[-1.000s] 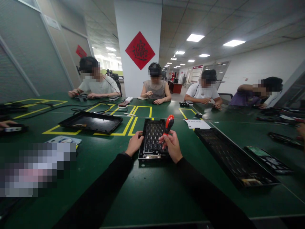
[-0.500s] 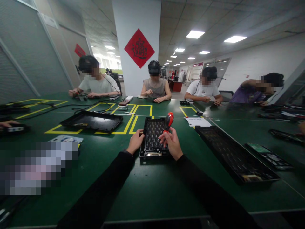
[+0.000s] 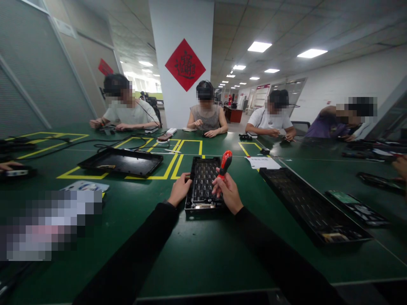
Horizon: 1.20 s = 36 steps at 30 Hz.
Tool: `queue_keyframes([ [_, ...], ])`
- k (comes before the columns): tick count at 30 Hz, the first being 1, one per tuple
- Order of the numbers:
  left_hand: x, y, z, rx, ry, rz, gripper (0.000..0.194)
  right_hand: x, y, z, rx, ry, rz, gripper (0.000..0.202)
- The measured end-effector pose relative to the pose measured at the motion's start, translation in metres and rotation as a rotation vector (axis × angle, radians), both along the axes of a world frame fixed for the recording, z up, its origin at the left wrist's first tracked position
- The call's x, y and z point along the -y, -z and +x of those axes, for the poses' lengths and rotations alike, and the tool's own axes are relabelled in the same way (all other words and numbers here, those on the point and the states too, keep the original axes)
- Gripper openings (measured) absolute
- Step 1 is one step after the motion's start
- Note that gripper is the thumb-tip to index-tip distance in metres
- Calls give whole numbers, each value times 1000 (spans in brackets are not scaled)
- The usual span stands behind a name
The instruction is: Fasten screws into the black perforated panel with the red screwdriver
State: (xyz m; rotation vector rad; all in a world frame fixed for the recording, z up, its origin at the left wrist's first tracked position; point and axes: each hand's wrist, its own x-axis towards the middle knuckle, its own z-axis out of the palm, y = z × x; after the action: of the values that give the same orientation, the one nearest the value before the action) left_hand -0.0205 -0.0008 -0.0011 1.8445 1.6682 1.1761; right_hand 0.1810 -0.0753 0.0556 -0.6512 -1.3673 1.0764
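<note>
A black rectangular tray-like housing lies on the green table in front of me, with rows of small shiny parts inside and a pale metallic piece at its near end. My left hand grips the housing's left side wall, fingers bent over the edge. In my right hand is a screwdriver with a red and black handle, held nearly upright over the housing's right side. The fingers hide the screwdriver's shaft and tip. My right hand also rests at the housing's right wall.
To the right lie a longer black housing, a circuit board and a white paper sheet. A shallow black tray sits at the left near cables. Several people sit around the green table, one hand showing at far left.
The whole view has shifted slightly. Both hands keep nearly the same place on the housing, and the screwdriver stays in my right hand, almost unmoved.
</note>
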Motion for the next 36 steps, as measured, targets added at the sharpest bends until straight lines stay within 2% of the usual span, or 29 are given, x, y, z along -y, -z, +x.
queue_keyframes([
  [5,-1,0,0,-15,2,1,34,0,0,0,-7,20,5,27],
  [10,2,-4,2,-34,-33,-20,34,0,0,2,-58,-9,-1,30],
  [14,3,-6,3,-37,-39,-29,34,-2,1,1,-48,-11,11,23],
  [24,2,-3,2,-30,-24,-20,34,-4,2,2,-6,82,6,34],
  [29,1,-3,1,-31,-13,0,34,-3,2,0,-43,69,24,35],
  [33,2,-3,1,-21,-15,-6,34,-2,2,-1,-35,54,36,26],
  [36,2,-4,2,-21,-20,-18,34,-1,1,0,-26,19,22,26],
])
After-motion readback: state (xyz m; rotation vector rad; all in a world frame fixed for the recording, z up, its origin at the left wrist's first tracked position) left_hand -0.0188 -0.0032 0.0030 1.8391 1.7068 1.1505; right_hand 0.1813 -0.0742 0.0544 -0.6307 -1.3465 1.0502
